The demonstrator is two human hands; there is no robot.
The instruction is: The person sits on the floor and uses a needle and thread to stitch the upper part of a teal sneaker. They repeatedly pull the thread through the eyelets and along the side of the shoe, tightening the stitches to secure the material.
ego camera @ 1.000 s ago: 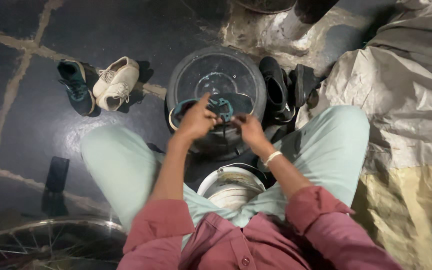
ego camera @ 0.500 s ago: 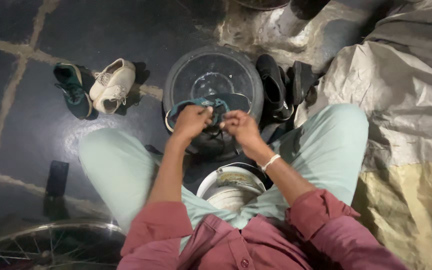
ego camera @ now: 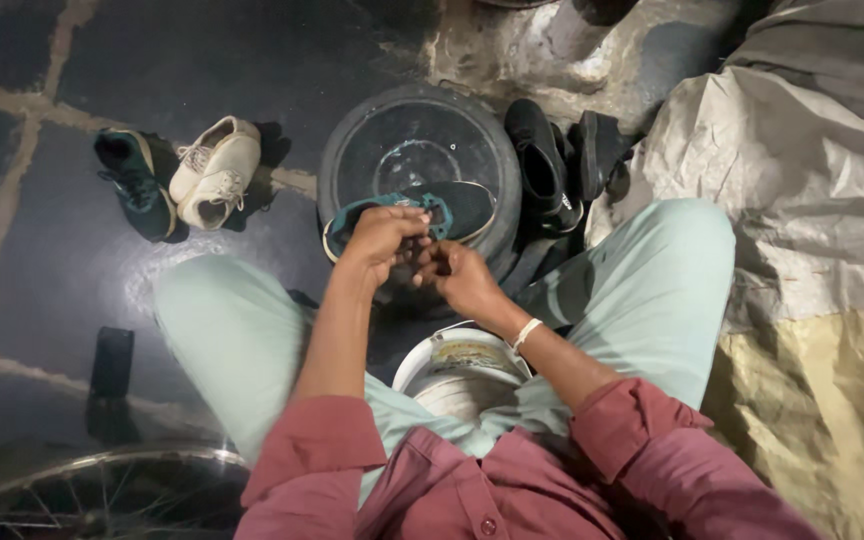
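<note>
Both hands gripped the teal shoe point(ego camera: 430, 208) over the black basin point(ego camera: 352, 150): the left hand point(ego camera: 384, 240) clenched its near rim, the right hand point(ego camera: 460, 275) pinched beside it. The shoe's long axis ran crosswise along the basin's near edge, just beyond both hands, the left nearer.

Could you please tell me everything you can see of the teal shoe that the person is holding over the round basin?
The dark teal shoe with a pale sole edge lies on its side across the near rim of the round dark basin, its opening turned towards the camera. It looks like fabric with a rubbery sole. The left hand grips its upper from above, and the right hand meets it at the laces. Its toe end reaches into the basin, where the fingers hide the lacing itself.
</note>
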